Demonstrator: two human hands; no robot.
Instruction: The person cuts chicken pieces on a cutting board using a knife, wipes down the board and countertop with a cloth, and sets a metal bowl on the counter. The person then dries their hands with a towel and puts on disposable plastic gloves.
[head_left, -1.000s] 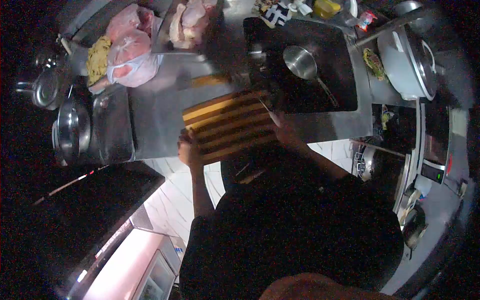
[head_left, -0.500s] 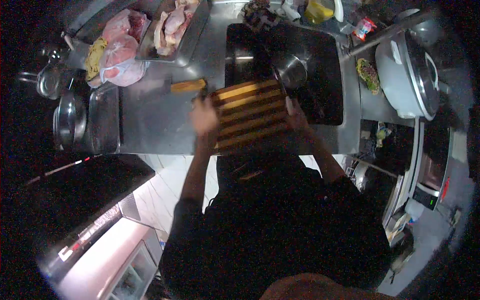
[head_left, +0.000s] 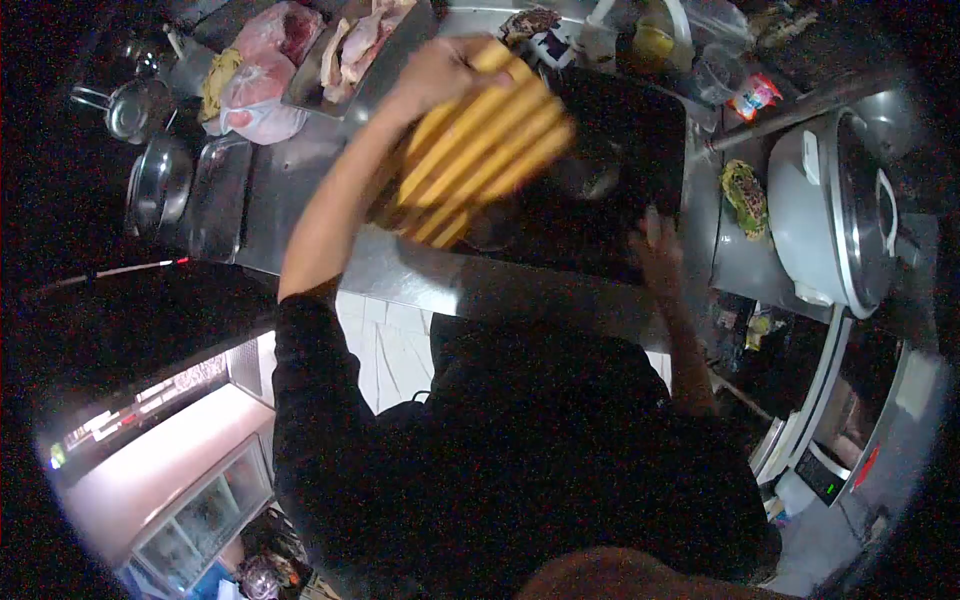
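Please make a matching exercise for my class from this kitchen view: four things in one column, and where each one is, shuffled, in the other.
Things:
1. Striped cutting board
2. Raw chicken
3. Large white pot
4. Bagged pink meat

Places:
A. Lying in the metal tray
B. At the right side of the view, beyond the black cooktop
C. Just left of the metal tray
D. Held in the left hand

Right pairs: 1-D; 2-A; 3-B; 4-C
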